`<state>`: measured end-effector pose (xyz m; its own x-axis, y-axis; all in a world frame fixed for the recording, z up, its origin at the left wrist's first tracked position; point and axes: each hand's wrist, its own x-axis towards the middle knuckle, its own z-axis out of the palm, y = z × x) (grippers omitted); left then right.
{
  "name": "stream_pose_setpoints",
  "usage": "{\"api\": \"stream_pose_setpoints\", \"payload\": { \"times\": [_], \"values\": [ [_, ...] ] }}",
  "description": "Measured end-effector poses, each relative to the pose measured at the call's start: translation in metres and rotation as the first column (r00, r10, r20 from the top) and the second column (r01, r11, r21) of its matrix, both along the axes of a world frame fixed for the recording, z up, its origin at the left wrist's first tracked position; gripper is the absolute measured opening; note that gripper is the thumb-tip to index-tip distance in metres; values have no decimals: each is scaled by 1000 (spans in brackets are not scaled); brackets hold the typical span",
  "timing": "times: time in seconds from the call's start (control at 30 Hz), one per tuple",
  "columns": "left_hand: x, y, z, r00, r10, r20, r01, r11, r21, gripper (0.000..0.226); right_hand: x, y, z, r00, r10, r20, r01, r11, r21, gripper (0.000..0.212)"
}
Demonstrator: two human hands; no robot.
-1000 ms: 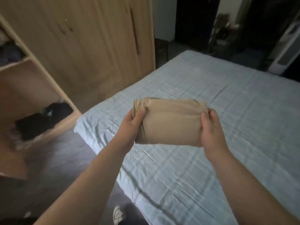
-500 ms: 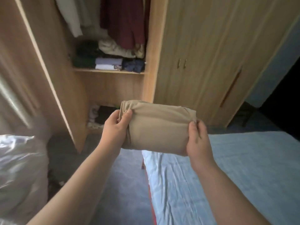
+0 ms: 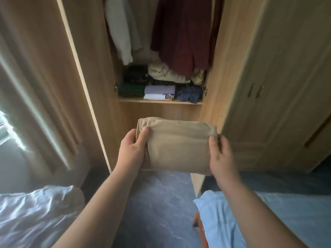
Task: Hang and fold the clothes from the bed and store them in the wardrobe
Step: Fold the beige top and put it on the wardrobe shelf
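Note:
A folded beige garment (image 3: 176, 145) is held in the air in front of the open wardrobe (image 3: 93, 86). My left hand (image 3: 133, 149) grips its left end, thumb on top. My right hand (image 3: 221, 154) grips its right end the same way. Behind and above the garment, the wardrobe shelf (image 3: 159, 101) carries stacks of folded clothes: dark green, white, blue, cream. A maroon garment (image 3: 180, 33) and a pale one (image 3: 120, 29) hang above the shelf. The corner of the blue-sheeted bed (image 3: 268, 221) shows at the lower right.
The open wardrobe door (image 3: 80, 72) stands edge-on at the left of the opening. Closed wardrobe doors (image 3: 268, 86) fill the right. A curtain (image 3: 32, 104) hangs at far left, with white bedding (image 3: 32, 217) below it. Dark floor (image 3: 155, 208) lies between the two beds.
The view has swung from the bed to face the open wardrobe. Both hands have carried the folded beige garment along, and the shelf now lies straight ahead and closer.

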<state>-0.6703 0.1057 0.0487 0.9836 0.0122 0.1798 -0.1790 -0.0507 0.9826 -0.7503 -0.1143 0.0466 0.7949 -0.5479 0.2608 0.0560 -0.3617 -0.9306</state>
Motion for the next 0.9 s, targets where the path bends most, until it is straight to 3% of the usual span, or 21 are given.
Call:
{"api": "stream_pose_setpoints", "payload": {
  "times": [0.23,0.57,0.77,0.9],
  "values": [
    [136,-43,-18,997,78,14,-79,996,52,48,152,-46,-28,999,34,40,-34,999,0,25],
    [345,-125,-5,977,192,98,-204,969,140,48,384,-128,-9,995,81,62,-69,982,-173,25],
    [465,-139,-17,981,193,33,-196,977,88,36,511,-140,-21,997,82,8,-79,975,-210,27],
    [566,-143,-37,987,160,-2,-158,981,110,40,601,-143,-37,1000,26,-13,-29,966,-257,24]
  ]
}}
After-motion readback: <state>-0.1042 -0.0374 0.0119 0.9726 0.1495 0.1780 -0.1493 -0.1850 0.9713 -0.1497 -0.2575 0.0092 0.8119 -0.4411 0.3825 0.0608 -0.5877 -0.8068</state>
